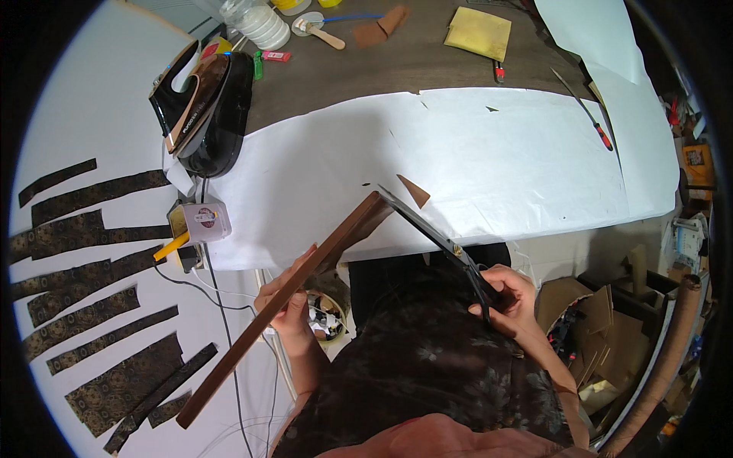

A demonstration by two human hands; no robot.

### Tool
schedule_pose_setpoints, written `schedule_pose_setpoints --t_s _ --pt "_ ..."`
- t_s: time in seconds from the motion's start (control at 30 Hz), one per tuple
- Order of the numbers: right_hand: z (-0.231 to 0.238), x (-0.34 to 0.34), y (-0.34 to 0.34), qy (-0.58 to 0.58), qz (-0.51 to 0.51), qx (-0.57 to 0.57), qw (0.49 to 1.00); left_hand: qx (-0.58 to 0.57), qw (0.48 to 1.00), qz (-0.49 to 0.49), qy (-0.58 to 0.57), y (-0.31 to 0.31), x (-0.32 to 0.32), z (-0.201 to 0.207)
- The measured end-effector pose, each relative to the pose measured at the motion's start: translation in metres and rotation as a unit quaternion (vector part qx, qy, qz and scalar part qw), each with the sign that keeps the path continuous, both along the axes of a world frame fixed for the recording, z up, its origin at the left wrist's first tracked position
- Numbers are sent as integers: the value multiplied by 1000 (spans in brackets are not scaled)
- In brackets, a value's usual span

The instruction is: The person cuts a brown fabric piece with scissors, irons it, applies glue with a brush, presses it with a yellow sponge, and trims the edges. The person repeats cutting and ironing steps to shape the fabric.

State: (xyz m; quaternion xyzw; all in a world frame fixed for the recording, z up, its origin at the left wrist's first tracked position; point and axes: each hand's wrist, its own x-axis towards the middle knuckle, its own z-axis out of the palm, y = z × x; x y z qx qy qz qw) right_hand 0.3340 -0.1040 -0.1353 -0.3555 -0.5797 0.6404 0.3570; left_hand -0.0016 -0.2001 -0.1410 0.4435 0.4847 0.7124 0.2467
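Apparently trimming a long brown strip (pixel 267 322), pinched in the left hand (pixel 295 317), with black-handled scissors (pixel 458 250) gripped in the right hand (pixel 511 296). Next, probably keep its tip steady.

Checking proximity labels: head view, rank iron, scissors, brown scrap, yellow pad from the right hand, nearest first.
From the right hand:
1. Scissors: held in it.
2. Brown scrap: ahead and to the left.
3. Yellow pad: ahead, near the picture's top edge.
4. Iron: far left.
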Motion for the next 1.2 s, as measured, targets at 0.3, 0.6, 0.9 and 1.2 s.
schedule_pose_setpoints --t_s 0.3,0.6,0.9,1.2 --pt "4 1 -2 8 4 4 1000 -9 998 25 51 6 4 8" --pt "1 2 -3 12 10 -3 1000 -28 997 46 48 4 6 9" --pt "-1 2 -5 10 6 -34 999 -6 998 31 55 6 5 9" --pt "-1 2 -4 29 -12 -27 999 27 998 19 47 11 8 11"
